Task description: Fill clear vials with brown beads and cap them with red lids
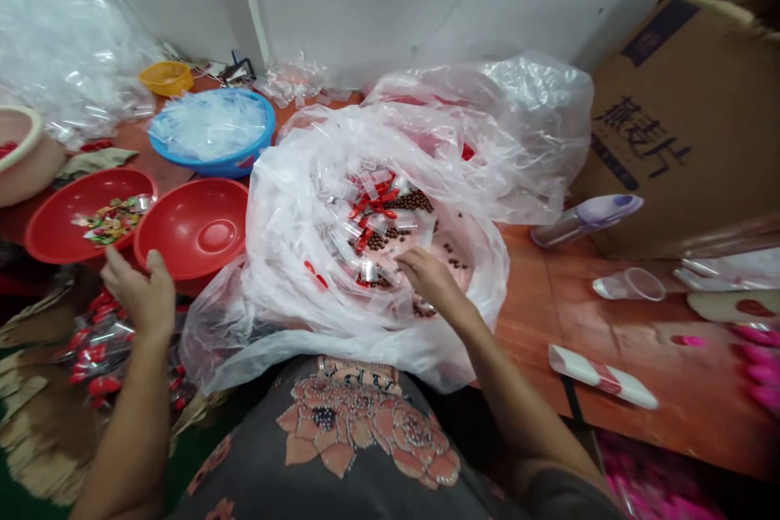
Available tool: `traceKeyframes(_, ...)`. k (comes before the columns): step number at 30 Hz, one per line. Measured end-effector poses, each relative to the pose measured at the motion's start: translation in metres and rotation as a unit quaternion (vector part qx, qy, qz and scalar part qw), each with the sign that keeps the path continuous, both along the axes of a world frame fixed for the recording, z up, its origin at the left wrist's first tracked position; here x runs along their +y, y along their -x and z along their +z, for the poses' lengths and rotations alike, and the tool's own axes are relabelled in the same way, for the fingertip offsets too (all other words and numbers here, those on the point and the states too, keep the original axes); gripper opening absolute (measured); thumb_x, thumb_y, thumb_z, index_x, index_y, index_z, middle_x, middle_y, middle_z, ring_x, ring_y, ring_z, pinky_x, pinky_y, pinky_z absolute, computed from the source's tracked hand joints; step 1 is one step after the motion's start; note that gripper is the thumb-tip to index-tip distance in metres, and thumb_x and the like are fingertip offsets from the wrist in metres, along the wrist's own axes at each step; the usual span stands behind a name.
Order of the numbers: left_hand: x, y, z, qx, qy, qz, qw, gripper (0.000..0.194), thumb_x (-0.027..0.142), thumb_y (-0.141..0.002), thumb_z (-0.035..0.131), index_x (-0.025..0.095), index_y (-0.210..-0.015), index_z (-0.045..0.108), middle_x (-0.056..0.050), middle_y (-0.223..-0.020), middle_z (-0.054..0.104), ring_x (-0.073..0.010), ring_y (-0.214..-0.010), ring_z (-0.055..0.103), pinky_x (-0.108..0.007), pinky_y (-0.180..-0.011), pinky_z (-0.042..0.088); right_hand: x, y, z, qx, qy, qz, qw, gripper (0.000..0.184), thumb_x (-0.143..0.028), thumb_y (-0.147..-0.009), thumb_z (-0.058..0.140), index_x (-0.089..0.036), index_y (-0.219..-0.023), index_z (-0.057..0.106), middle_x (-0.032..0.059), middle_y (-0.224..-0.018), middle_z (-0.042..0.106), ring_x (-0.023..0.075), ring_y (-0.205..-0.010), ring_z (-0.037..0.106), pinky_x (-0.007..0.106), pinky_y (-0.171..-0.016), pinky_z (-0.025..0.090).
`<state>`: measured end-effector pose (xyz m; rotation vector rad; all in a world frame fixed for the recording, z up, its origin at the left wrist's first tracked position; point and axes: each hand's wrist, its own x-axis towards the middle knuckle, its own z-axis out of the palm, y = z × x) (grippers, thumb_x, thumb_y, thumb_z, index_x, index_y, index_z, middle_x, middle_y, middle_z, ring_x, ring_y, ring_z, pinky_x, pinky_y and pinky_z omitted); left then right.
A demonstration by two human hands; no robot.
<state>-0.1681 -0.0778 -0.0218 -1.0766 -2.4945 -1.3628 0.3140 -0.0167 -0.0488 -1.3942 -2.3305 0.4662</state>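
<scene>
The right hand [431, 278], fingers together, is hovering over small clear packets [371, 219] and round brown beads [411, 201], while the left hand [139, 294], fingers apart, is hovering beside an empty red plastic bowl [195, 223].

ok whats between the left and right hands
In the head view, folds of a clear plastic bag lie between the left hand and right hand, with small clear packets and brown beads inside.
</scene>
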Motion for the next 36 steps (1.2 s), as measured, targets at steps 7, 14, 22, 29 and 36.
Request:
traceKeyframes(7,0.044,-0.203,0.017,-0.081,0.104,-0.572,0.810,0.027,0.024,-0.088,0.061,0.023,-0.114,0.070,-0.006,-0.125,0.068,-0.0257,-0.125,0.059,-0.041,-0.117,0.039,0.090,0.038,-0.018,-0.043,0.026,-0.034,0.998,0.039,-0.028,-0.099,0.049,-0.013,-0.133,0.059,0.0163,-0.130,0.061,0.0268,-0.115,0.059,0.038,-0.097,0.046)
traceKeyframes(14,0.077,-0.253,-0.038,0.183,0.244,-0.671,0.675,0.030,0.021,-0.086,0.064,0.012,-0.114,0.067,-0.019,-0.123,0.068,-0.0353,-0.129,0.054,-0.054,-0.118,0.028,0.079,0.011,-0.024,-0.027,0.036,-0.006,0.999,0.044,-0.008,-0.090,0.050,-0.016,-0.133,0.060,0.0134,-0.138,0.054,0.0239,-0.122,0.055,0.038,-0.102,0.045)
traceKeyframes(22,0.109,-0.283,-0.038,0.188,0.251,-0.676,0.667,0.028,0.011,-0.092,0.046,0.008,-0.096,0.074,-0.023,-0.102,0.069,-0.0329,-0.101,0.064,-0.045,-0.090,0.048,0.041,-0.024,-0.025,-0.097,0.008,0.020,0.995,0.035,-0.013,-0.090,0.052,-0.013,-0.121,0.069,0.0177,-0.146,0.050,0.0353,-0.134,0.043,0.053,-0.111,0.035)
traceKeyframes(29,0.100,-0.291,-0.056,0.296,0.249,-0.666,0.637,0.036,0.008,-0.094,0.043,0.009,-0.120,0.068,-0.018,-0.118,0.069,-0.0282,-0.118,0.058,-0.043,-0.101,0.044,0.038,0.002,-0.031,-0.150,-0.001,-0.208,0.966,0.056,-0.057,-0.096,0.047,-0.006,-0.117,0.061,0.0224,-0.108,0.063,0.0308,-0.096,0.061,0.039,-0.081,0.045)
traceKeyframes(36,0.099,-0.286,-0.049,0.263,0.257,-0.653,0.662,0.030,0.007,-0.092,0.044,0.008,-0.105,0.071,-0.016,-0.103,0.070,-0.0245,-0.105,0.062,-0.037,-0.094,0.048,0.050,0.012,-0.031,-0.206,0.050,-0.232,0.949,0.059,-0.064,-0.096,0.041,-0.012,-0.117,0.058,0.0190,-0.103,0.068,0.0285,-0.090,0.066,0.032,-0.074,0.042)
